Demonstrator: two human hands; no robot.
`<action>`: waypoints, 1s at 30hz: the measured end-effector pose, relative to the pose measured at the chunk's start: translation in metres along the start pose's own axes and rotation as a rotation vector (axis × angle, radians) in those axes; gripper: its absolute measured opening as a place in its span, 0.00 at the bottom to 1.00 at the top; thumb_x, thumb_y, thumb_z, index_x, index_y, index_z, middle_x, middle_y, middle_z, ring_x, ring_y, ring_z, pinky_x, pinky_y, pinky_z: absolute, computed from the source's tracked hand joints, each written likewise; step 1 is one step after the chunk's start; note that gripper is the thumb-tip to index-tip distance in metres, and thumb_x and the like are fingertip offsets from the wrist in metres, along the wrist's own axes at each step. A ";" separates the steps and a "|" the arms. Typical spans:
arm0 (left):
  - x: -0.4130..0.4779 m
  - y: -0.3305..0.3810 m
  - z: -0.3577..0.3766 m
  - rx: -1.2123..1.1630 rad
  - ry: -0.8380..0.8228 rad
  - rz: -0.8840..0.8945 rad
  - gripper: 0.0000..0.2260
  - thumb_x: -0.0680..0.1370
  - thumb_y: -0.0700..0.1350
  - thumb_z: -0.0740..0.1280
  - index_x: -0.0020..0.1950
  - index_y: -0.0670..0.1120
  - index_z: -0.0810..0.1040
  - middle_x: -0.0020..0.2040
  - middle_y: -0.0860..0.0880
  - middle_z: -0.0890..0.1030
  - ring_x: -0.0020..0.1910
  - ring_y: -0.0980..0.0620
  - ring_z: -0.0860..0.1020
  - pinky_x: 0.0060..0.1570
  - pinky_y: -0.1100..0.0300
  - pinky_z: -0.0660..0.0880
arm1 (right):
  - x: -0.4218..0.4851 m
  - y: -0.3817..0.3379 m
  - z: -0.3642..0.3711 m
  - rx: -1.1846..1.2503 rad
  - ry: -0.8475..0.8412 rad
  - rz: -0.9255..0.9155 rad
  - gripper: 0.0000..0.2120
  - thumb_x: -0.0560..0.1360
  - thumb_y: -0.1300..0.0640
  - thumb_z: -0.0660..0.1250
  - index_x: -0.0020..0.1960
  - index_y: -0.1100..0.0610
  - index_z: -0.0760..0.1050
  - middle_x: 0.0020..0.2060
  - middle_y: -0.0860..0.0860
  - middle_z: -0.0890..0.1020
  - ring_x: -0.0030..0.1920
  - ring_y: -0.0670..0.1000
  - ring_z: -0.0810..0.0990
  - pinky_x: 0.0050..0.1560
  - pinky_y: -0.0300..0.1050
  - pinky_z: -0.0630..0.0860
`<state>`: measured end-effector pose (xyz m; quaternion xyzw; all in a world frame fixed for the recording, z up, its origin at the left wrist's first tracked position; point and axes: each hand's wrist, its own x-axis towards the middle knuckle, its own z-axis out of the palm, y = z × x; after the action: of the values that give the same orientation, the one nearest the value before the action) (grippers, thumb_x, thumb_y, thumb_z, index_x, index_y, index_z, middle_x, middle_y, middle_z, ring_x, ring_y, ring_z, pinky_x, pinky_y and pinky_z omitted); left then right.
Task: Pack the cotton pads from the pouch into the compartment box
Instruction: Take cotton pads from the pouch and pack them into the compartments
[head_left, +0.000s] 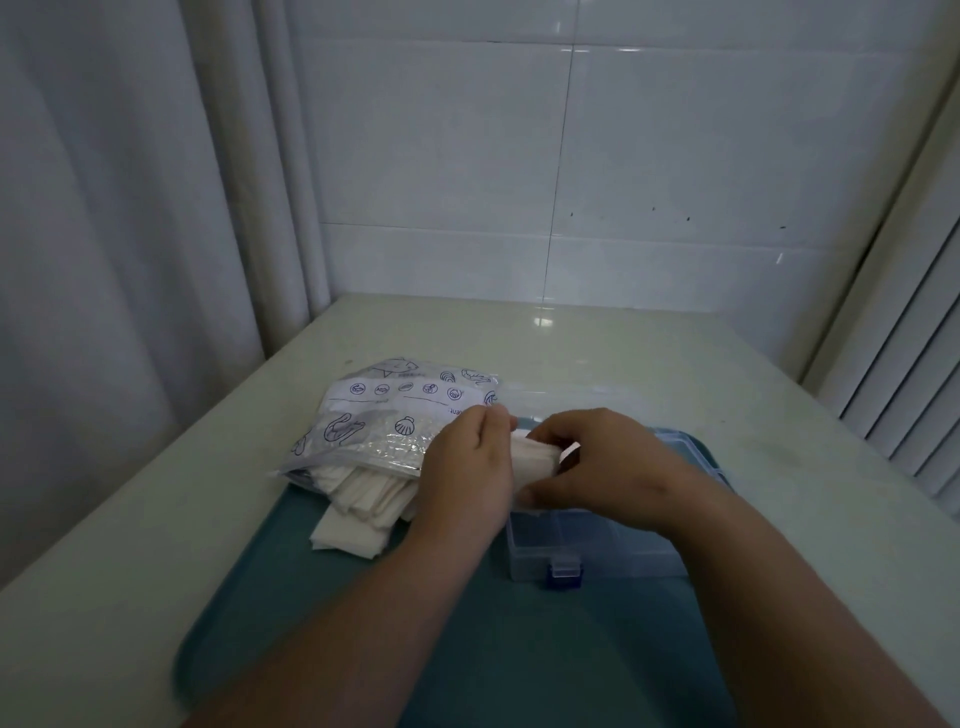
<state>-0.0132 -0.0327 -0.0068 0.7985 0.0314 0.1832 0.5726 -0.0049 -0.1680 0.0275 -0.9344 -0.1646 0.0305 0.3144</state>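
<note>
Holding a small stack of cotton pads (535, 456) between them, the left hand (467, 470) and the right hand (597, 462) both grip it with curled fingers, one at each end. The stack is just above the left part of the clear compartment box (597, 551), whose blue latch (565, 570) faces the person. Left of the box lies the printed pouch (395, 415), with more pads (358, 499) spilling from its near edge. Box and spilled pads rest on a teal tray (311, 597) on the pale worktop (675, 353).
</note>
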 end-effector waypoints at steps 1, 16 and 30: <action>0.000 -0.001 0.000 0.013 -0.002 0.011 0.11 0.82 0.45 0.57 0.49 0.48 0.79 0.41 0.57 0.77 0.41 0.59 0.75 0.38 0.63 0.70 | 0.000 0.000 0.000 0.055 0.011 0.009 0.19 0.65 0.53 0.78 0.53 0.48 0.77 0.46 0.45 0.81 0.42 0.46 0.82 0.43 0.42 0.81; 0.001 -0.002 0.000 0.055 0.034 0.033 0.07 0.82 0.42 0.57 0.52 0.47 0.74 0.41 0.51 0.77 0.40 0.54 0.75 0.39 0.55 0.71 | -0.003 -0.003 -0.001 0.025 0.063 -0.063 0.14 0.70 0.50 0.74 0.48 0.49 0.70 0.45 0.42 0.77 0.40 0.43 0.76 0.39 0.38 0.74; -0.003 0.001 -0.003 0.025 -0.014 0.007 0.10 0.81 0.40 0.57 0.51 0.51 0.76 0.40 0.53 0.78 0.36 0.57 0.74 0.36 0.58 0.69 | -0.003 -0.002 -0.005 -0.001 0.100 -0.076 0.14 0.67 0.52 0.77 0.45 0.50 0.73 0.40 0.44 0.78 0.36 0.44 0.76 0.37 0.37 0.74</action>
<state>-0.0171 -0.0311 -0.0064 0.8067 0.0271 0.1793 0.5624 -0.0071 -0.1700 0.0329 -0.9280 -0.1842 -0.0286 0.3225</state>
